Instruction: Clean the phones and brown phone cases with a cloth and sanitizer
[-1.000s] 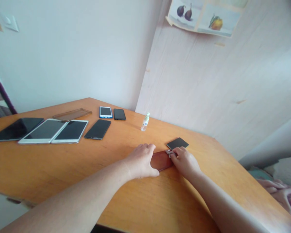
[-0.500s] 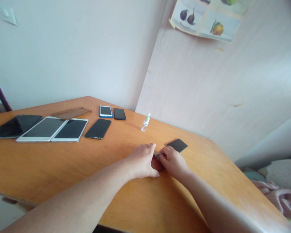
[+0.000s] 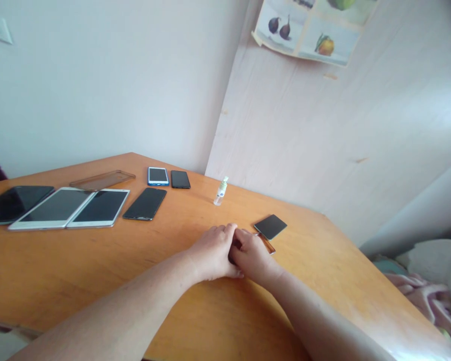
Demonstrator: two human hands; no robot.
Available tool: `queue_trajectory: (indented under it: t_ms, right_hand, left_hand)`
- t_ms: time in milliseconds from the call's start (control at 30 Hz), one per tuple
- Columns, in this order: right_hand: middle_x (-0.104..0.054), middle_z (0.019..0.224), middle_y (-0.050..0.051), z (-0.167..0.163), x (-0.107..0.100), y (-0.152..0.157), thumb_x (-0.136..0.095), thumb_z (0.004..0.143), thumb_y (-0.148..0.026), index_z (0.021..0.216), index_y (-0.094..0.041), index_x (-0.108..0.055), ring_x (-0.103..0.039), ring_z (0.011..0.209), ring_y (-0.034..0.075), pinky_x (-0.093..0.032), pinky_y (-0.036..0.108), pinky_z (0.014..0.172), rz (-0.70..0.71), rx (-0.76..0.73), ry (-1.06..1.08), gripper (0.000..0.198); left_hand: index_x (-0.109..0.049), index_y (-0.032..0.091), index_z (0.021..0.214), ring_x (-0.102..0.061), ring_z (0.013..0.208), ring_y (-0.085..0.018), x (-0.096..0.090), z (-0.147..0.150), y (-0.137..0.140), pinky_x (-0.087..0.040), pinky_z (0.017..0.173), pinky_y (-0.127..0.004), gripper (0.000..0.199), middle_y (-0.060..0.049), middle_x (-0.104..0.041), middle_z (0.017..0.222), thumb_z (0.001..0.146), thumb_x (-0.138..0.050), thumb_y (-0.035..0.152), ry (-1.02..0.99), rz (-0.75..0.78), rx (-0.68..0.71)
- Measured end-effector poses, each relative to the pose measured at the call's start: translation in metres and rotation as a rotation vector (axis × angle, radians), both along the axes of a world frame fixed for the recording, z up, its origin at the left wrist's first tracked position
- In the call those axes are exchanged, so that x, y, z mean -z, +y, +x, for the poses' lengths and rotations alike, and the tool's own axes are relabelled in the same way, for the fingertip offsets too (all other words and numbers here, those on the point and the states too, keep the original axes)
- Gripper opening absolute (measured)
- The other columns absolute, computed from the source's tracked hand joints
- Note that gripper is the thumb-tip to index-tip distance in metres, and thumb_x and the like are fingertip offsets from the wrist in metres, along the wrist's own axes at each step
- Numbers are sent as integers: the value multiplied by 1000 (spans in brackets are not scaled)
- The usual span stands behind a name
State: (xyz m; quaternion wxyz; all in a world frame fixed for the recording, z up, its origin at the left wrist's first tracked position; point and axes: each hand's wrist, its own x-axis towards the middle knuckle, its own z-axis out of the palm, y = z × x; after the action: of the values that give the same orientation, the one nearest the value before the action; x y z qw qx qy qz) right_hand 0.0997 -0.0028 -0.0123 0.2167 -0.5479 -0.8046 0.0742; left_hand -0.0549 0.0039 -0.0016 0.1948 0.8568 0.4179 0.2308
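Observation:
Near the middle of the table, my left hand (image 3: 216, 252) and my right hand (image 3: 254, 254) are pressed close together. Past the right knuckles, the end of a brownish see-through phone case (image 3: 269, 244) sticks out. My left fingers and thumb curl round the case, though the hands hide most of it. The right hand is curled closed over it, and what lies in its fingers cannot be seen. Just beyond that hand lies a dark phone (image 3: 271, 226). A small clear spray bottle (image 3: 221, 191) with a pale green top stands farther back.
To the left lie a black tablet (image 3: 17, 203), two white tablets (image 3: 52, 210) side by side, a black phone (image 3: 145, 204), a blue-edged phone (image 3: 158, 176) and a smaller dark phone (image 3: 180, 179). Another see-through case (image 3: 103, 179) lies behind the tablets. Walls border the table's back.
My right hand has moved left against my left hand, covering the gap where the brownish case showed. The case's end now shows to its right. The view has shifted slightly.

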Motion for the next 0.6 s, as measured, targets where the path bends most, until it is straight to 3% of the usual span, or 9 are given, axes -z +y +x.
queue_trajectory:
  t_ms: [200, 367, 467, 600]
  right_hand:
    - [-63, 86, 4, 46, -9, 17, -52, 77, -9, 83, -19, -63, -57, 81, 17, -37, 26, 70, -1, 144, -107, 16]
    - [-60, 70, 2, 93, -19, 24, -58, 74, -13, 71, -18, -62, -50, 63, 14, -28, 26, 58, -79, 261, -181, 7]
    - [-60, 65, 1, 101, -19, 22, -58, 74, -16, 71, -19, -64, -50, 60, 14, -28, 25, 56, -121, 268, -183, 8]
    - [-65, 79, 5, 92, -13, 19, -58, 79, -23, 77, -18, -65, -54, 71, 16, -32, 25, 61, -113, 246, -151, 10]
  left_hand:
    - [-43, 17, 129, -57, 115, -37, 0, 1, -2, -47, 93, -43, 88, -17, -60, 125, 54, -81, 43, 34, -19, -52]
    - [-41, 17, 134, -57, 117, -35, 5, 1, 0, -48, 95, -42, 95, -17, -58, 129, 55, -81, 50, 29, -14, -45]
    - [-41, 19, 137, -58, 116, -34, 7, 1, 2, -48, 95, -41, 97, -16, -58, 129, 54, -81, 50, 36, -6, -46]
    - [-35, 14, 143, -56, 119, -35, 4, 0, 1, -46, 98, -42, 107, -19, -57, 131, 54, -82, 50, 62, -23, -30]
